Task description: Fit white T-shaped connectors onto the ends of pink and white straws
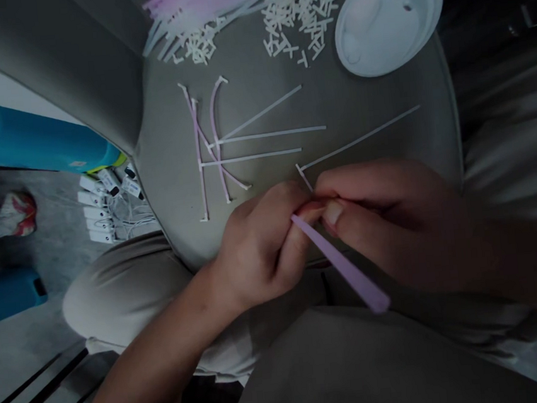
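A light purple tube (pixel 346 267) sticks out from my left hand (pixel 270 242), which is closed around it, and its free end slants down over my lap. Thumb against forefinger, my right hand (pixel 389 221) pinches at my left fingertips; what it grips there is hidden. Just beyond my hands is a small white T-shaped connector (pixel 299 168). A thin whitish tube (pixel 362 137) runs from it to the right, and a short length goes down behind my fingers. On the seat to the left lie joined pieces of purple tube (pixel 196 132) and white tube (pixel 271 134) with small connectors.
The grey seat (pixel 255 63) carries a pile of white connectors (pixel 298 12), a smaller pile (pixel 201 43), a bundle of pink and white tubes (pixel 211 1) and a white plate (pixel 389 25). White devices with cables (pixel 101 211) lie on the floor at left, near a shoe (pixel 13 213).
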The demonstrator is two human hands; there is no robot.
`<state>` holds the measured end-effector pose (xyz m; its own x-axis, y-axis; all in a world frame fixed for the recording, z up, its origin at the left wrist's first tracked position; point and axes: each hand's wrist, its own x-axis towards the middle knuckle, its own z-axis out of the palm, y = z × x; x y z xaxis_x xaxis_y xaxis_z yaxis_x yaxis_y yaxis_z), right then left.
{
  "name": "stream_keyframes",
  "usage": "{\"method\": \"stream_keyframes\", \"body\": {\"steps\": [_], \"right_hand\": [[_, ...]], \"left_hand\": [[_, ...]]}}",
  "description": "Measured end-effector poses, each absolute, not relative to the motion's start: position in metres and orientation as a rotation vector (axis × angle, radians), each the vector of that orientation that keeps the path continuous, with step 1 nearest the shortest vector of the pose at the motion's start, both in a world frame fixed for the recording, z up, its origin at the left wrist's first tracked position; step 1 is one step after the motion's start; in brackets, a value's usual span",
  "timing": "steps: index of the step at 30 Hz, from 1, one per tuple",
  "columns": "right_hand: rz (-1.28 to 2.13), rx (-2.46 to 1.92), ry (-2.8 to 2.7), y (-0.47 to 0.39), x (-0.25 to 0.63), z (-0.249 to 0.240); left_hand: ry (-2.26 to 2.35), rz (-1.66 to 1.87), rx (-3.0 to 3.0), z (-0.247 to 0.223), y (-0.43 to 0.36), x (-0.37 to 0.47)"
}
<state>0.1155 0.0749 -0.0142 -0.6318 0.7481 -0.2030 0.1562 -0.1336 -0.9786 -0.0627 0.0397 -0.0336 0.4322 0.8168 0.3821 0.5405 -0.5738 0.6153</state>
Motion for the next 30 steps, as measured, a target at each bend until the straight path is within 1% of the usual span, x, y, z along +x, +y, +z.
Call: {"method": "stream_keyframes", "body": {"steps": [3, 8, 15, 17, 23, 27, 30], "right_hand": [[1.81, -1.008, -1.685, 0.075, 0.119, -0.013], [1.811, -0.986, -1.647, 0.078, 0.121, -0.011], [1.784, -0.97, -1.712, 0.077, 0.119, -0.012], [1.784, -0.956, -1.72, 0.076, 0.118, -0.014], [1.792, -0.907, -1.692, 0.073, 0.113, -0.022], [1.819, -0.889, -1.619, 0.067, 0.111, -0.027], [1.859, -0.908, -1.522, 0.063, 0.109, -0.029]], "left_hand": [[1.142, 0.995, 2.184, -0.033, 0.042, -0.062], [1.06, 1.132, 1.832, -0.039, 0.039, -0.06], [1.2, 1.154, 1.515, -0.037, 0.032, -0.055], [1.235, 1.211, 1.458, -0.036, 0.034, -0.055], [1.334, 1.223, 1.482, -0.039, 0.035, -0.049], [1.463, 1.355, 1.549, -0.041, 0.033, -0.039], [1.428, 1.396, 1.53, -0.041, 0.033, -0.032]]}}
